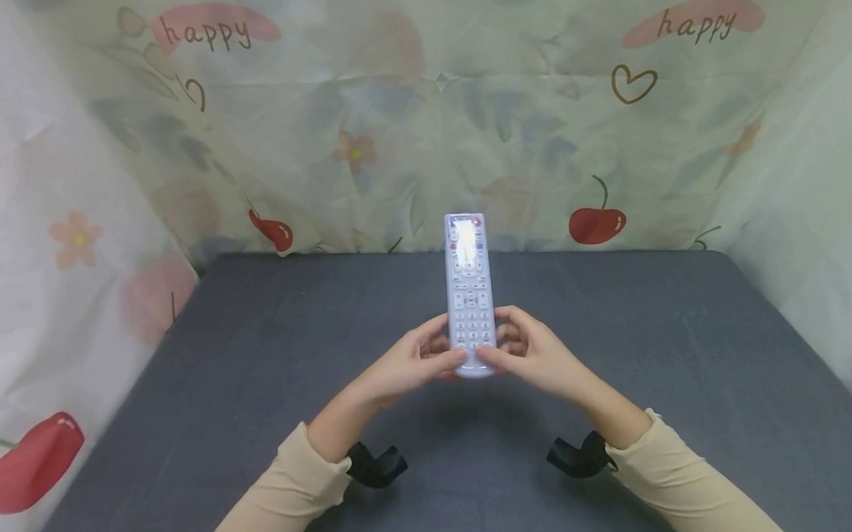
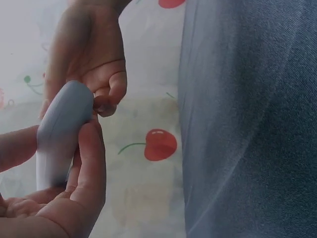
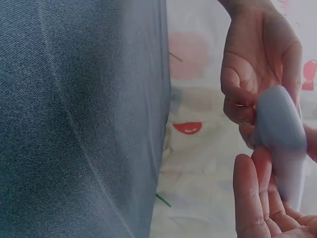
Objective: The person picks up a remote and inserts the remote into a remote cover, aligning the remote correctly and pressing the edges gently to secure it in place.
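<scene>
Centrally in the head view, both hands hold a pale remote (image 1: 469,288) above the dark grey table (image 1: 222,373). The left hand (image 1: 409,365) curls round the remote's lower left edge, thumb laid on the bottom keys; the right hand (image 1: 535,355) mirrors it on the right edge, thumb also on the keys. The remote points away toward the upper middle of the frame, its far end glaring white. Seen from the left wrist, the remote's (image 2: 62,129) smooth back fills the left side, fingers (image 2: 94,163) wrapped beside it. Along the top and sides hangs a printed cloth (image 1: 591,113) with cherries.
</scene>
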The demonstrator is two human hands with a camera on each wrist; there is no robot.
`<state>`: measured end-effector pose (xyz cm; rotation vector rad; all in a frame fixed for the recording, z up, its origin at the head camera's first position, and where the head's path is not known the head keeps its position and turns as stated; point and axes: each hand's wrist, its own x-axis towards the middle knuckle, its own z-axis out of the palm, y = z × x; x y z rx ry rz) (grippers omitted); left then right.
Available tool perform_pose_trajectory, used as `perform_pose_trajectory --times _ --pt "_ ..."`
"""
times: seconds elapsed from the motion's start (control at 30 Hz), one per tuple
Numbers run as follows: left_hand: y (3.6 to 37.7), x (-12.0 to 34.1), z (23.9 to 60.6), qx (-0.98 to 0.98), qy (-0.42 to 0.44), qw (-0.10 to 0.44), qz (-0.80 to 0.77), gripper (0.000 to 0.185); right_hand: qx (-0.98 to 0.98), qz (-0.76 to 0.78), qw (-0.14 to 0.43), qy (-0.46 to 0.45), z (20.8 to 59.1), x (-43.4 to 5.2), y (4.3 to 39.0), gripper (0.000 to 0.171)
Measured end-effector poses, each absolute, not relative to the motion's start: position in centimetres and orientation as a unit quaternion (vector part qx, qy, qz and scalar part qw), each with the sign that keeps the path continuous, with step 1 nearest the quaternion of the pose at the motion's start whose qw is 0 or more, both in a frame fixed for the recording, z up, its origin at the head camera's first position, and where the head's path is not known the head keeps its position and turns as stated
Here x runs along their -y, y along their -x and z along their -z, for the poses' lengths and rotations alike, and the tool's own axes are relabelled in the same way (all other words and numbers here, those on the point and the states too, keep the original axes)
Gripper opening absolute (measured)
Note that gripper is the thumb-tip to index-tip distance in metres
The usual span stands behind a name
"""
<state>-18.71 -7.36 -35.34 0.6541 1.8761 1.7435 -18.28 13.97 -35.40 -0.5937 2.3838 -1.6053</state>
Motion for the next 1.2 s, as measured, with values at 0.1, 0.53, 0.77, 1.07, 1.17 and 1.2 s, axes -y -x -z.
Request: perform_pose_trajectory --times 0.1,0.53,0.77,1.07,1.17,1.2 --pt "18.8 7.3 35.5 -0.696 -0.232 0.242 -0.635 0.06 -0.806 0.542 0.117 0.208 35.6 -14.0 18.3 0.058" --pt "19.2 6.7 37.1 -0.746 -0.203 0.199 -0.602 0.064 -0.784 0.569 0.171 0.181 37.1 -14.4 19.2 0.07" --pt "19.5 6.4 37.8 -0.762 -0.147 0.212 -0.594 0.066 -0.78 0.58 0.191 0.134 38.2 -14.3 19.7 0.066" --pt "20.1 6.0 39.5 -0.762 -0.107 0.236 -0.594 0.064 -0.778 0.585 0.206 0.096 39.5 -14.0 20.2 0.063" --pt "20.4 5.9 40.1 -0.761 -0.102 0.239 -0.594 0.063 -0.775 0.59 0.209 0.088 40.1 -13.9 20.3 0.061" --pt "20.5 5.8 40.3 -0.762 -0.099 0.24 -0.593 0.063 -0.775 0.59 0.21 0.088 40.3 -13.9 20.4 0.06"
